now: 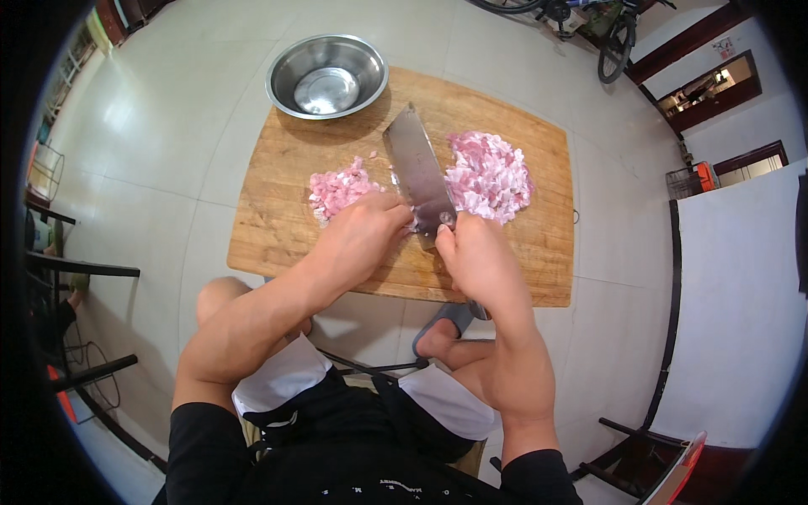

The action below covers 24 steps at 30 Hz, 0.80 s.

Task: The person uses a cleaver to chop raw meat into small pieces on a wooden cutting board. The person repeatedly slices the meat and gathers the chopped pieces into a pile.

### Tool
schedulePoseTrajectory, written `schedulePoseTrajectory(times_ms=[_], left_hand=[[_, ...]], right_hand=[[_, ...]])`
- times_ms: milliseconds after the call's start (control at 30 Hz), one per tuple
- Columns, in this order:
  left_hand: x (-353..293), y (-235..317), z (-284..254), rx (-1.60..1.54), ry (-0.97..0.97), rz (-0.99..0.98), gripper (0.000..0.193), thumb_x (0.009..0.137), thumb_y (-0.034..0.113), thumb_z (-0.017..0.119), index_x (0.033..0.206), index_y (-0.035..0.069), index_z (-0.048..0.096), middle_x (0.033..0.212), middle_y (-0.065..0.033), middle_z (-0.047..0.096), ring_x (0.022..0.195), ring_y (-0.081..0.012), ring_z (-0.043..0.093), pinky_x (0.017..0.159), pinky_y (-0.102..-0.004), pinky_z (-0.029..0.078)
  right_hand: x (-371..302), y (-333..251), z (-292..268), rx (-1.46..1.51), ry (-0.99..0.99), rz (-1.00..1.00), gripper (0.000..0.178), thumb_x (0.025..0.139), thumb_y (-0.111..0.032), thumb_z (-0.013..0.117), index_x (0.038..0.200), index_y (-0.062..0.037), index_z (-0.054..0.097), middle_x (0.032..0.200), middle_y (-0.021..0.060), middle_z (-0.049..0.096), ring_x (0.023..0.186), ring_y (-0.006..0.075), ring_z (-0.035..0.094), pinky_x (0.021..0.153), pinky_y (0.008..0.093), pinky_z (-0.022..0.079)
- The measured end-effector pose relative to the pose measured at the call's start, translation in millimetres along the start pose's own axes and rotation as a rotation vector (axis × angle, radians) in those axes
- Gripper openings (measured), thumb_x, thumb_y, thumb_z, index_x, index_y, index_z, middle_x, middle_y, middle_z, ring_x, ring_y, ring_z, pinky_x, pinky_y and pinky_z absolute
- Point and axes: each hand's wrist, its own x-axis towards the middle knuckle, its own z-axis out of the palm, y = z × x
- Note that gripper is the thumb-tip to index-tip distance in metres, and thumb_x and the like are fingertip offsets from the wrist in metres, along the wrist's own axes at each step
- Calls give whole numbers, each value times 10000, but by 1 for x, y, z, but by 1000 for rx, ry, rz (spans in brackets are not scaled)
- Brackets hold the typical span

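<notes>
Right grip [481, 252] clasps cleaver [418, 160], long axis away, slightly left; left grip [360, 234], hold unclear.

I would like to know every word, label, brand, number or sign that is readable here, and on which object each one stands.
Black shirt: small white lettering near the lower edge of the picture; I do not copy its wording.
Reddish patch on the wall, upper right: too small to tell whether it bears writing.
Cleaver, steel bowl, wooden board: no lettering that I can make out.
</notes>
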Motion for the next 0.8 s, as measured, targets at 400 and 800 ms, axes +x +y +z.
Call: schedulePoseTrajectory(times_ms=[400,800], left_hand=[[-10,6,-9,86,-8,63,233,991,109,771,1205,23,736,1242,-152,720,1170,-384,707,996,-474,598],[-11,-1,-8,132,-62,-12,153,1035,109,734,1162,26,757,1233,-149,754,1119,-378,740,953,-466,617]], right_hand=[[-5,33,-23,593,-16,232,312,1120,-214,623,950,45,653,669,80,670,488,168,657,485,360,524],[-69,-1,-30,122,41,32,358,1081,-272,692,912,43,678,760,264,717,663,456,708,635,530,560]])
